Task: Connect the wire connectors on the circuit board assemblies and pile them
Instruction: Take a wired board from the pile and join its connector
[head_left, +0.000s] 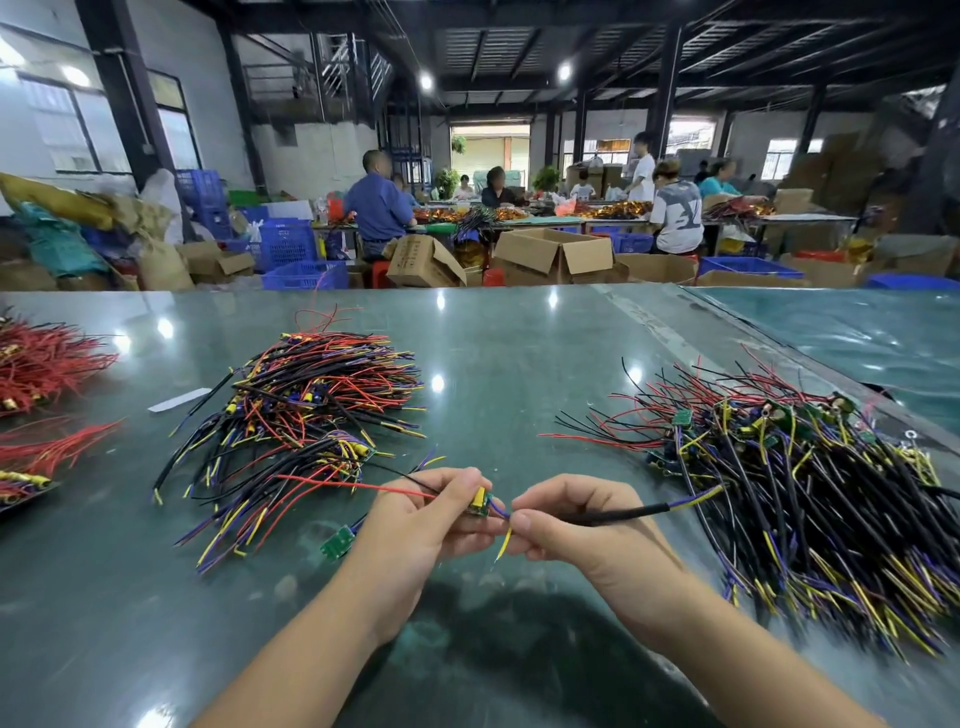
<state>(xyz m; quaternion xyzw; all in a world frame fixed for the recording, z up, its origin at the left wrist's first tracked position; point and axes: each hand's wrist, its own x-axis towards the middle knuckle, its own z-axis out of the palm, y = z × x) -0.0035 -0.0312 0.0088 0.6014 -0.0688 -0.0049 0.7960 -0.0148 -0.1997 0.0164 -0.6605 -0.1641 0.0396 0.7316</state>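
My left hand (431, 519) pinches a small green circuit board (480, 501) with a yellow part on it; red and black wires run from it to the left. My right hand (566, 519) pinches the blue and yellow leads of a black-sleeved cable (623, 514) right beside the board. A yellow lead end (503, 543) hangs down between the hands. One large pile of wired assemblies (317, 410) lies to the left, another pile (810, 478) to the right. A loose green board (337, 541) lies on the table near my left wrist.
The green glossy table (519, 364) carries bundles of red wires (47, 364) at its far left and a white strip (179, 400). Beyond the table stand cardboard boxes (550, 254), blue crates (291, 249) and several seated people at other benches.
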